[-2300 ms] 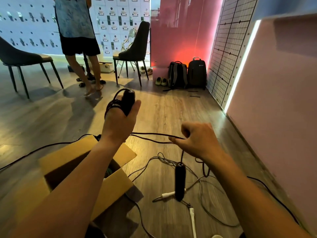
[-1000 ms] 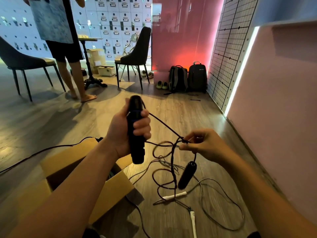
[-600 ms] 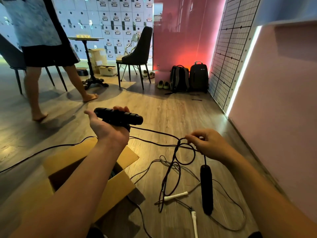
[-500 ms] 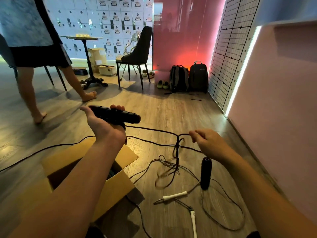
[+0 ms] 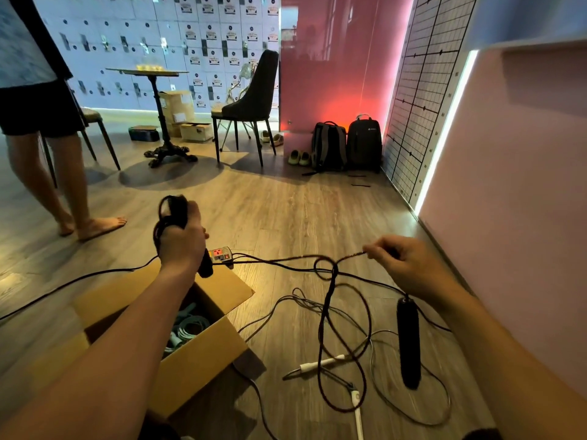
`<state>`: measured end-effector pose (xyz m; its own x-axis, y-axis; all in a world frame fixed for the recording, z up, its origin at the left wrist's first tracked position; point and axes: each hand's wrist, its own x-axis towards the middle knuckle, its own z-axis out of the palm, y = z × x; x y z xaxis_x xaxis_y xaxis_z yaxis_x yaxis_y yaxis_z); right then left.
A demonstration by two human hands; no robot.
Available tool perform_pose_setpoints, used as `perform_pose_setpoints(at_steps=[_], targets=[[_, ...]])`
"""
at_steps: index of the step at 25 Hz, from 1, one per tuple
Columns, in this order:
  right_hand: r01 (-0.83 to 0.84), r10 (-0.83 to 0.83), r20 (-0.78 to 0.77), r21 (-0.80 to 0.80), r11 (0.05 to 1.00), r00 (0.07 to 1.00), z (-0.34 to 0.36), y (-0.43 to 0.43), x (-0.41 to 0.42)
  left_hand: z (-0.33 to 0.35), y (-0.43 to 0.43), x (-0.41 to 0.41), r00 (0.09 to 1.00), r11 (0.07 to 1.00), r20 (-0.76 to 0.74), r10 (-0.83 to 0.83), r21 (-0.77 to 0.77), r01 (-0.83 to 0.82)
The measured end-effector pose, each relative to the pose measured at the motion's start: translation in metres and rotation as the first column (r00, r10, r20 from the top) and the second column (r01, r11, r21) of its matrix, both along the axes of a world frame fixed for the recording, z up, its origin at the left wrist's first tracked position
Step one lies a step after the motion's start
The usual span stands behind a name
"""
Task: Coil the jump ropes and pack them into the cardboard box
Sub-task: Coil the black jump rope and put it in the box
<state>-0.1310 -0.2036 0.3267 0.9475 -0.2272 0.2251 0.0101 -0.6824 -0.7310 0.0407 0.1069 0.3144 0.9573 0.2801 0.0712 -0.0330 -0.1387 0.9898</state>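
- The wood plank floor (image 5: 286, 211) fills most of the view. It runs back to a wall of small lockers (image 5: 190, 33) and a glossy red panel (image 5: 333, 58).
- A pink wall (image 5: 508, 185) is close on my right, with a lit strip down its edge and a gridded panel (image 5: 422, 90) beyond it.
- Another person (image 5: 38, 154) stands barefoot at the far left.
- A dark chair (image 5: 251, 103) and a round pedestal table (image 5: 127, 70) stand near the lockers. Two backpacks (image 5: 328, 146) lean at the foot of the red panel, with shoes (image 5: 300, 157) just beside them.
- The cardboard box (image 5: 203, 357) sits open on the floor under my left forearm. Pale coiled ropes (image 5: 190, 325) lie inside it.
- The black jump rope (image 5: 330, 300) stretches roughly level between my hands. It has a small loop in it part-way along, and slack drops from there in big loops onto the floor.
- My hands are well apart, both raised in front of me.
- My left hand (image 5: 181, 239) is above the box's far flap, with its fingers wrapped round one black handle (image 5: 178, 208). The handle is upright and has turns of rope bunched at its top.
- My right hand (image 5: 409, 265) pinches the cord between thumb and forefinger.
- The other black handle (image 5: 408, 341) hangs straight down below my right wrist.
- A white-handled rope (image 5: 320, 365) lies loose on the floor between the box and that handle.
- A power strip (image 5: 220, 254) lies on the floor just beyond the box.
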Motion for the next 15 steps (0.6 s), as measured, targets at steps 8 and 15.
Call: perform_pose_setpoints(at_steps=[8, 15], targets=[[0.327, -0.346, 0.301, 0.113, 0.938, 0.889, -0.002, 0.000, 0.012, -0.011, -0.032, -0.042, 0.376, 0.243, -0.709, -0.597, 0.288, 0.926], [0.425, -0.450, 0.107, 0.197, 0.884, 0.887, -0.012, -0.017, 0.010, 0.022, -0.055, -0.075, -0.020, 0.153, -0.430, -0.903, -0.365, 0.918]])
